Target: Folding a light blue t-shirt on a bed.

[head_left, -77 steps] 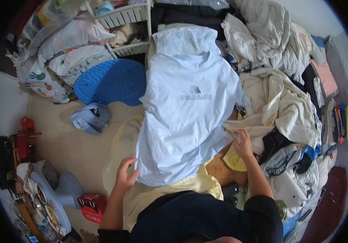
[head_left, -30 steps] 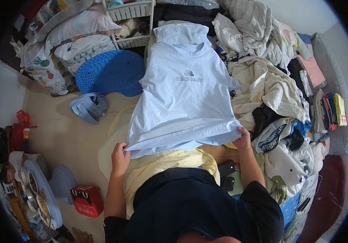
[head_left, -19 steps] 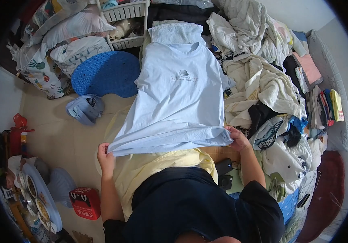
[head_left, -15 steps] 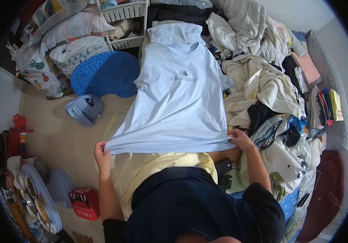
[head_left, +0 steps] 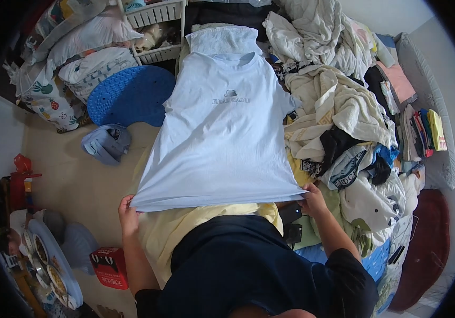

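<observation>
We are stretching a pale blue T-shirt (head_left: pixel 222 138) just right of the blue board (head_left: pixel 127 95), where it is lying chest up with its collar pointing away from us. Our left hand (head_left: pixel 128 214), on our side of the board, is pinching one hem corner with fingers closed; our right hand (head_left: pixel 312 200), well to the board's right, is pinching the other, nearly closed too. Because we are gripping only the edges, a corner could be slipping free under uneven tension, leaving the slanting creases set. Nothing visible is pinning the collar, so too hard a tug could be dragging the whole shirt towards us. The far-right sleeve is lying by the heaped cream cloth (head_left: pixel 338 106), well right of the board, and could be catching there, twisting the shoulder.
</observation>
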### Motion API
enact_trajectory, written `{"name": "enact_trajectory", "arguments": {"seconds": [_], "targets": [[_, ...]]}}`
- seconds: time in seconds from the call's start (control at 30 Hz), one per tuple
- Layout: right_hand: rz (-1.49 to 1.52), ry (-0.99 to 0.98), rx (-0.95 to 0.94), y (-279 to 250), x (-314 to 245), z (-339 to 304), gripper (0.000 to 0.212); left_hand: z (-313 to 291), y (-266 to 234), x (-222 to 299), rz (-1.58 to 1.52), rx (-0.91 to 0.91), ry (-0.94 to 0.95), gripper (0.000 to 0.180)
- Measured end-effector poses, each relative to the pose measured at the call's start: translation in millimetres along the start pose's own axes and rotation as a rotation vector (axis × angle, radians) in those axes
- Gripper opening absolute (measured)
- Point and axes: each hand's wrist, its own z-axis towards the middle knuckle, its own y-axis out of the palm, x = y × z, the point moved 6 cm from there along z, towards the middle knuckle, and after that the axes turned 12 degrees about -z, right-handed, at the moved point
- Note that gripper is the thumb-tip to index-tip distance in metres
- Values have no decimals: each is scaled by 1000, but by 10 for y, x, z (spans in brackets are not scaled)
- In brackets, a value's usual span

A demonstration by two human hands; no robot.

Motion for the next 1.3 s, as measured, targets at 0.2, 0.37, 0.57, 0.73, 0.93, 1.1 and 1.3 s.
{"name": "enact_trajectory", "arguments": {"seconds": [0.2, 0.37, 0.57, 0.73, 0.93, 1.1, 1.3], "targets": [[97, 62, -327, 186, -398, -217, 22, -57, 79, 7, -52, 1, -52, 17], [87, 121, -585, 185, -481, -350, 32, -27, -72, 11, -126, -42, -41, 20], [-54, 181, -453, 30, -232, -247, 31, 26, -69, 19, -158, -85, -28, 16], [-676, -95, -230, -75, -331, -176, 23, -35, 44, 173, -164, -36, 45, 15], [-907, -579, 690, -114, -1098, -581, 17, -192, 139, 430, -32, -6, 148, 13], [-524, -585, 596, -705, 20, 25, 22, -211, 135, 300, 45, 9, 172, 13], [18, -407, 280, -272, 62, -72, 37, -300, 107, 135, 117, 20, 8, 21]]}}
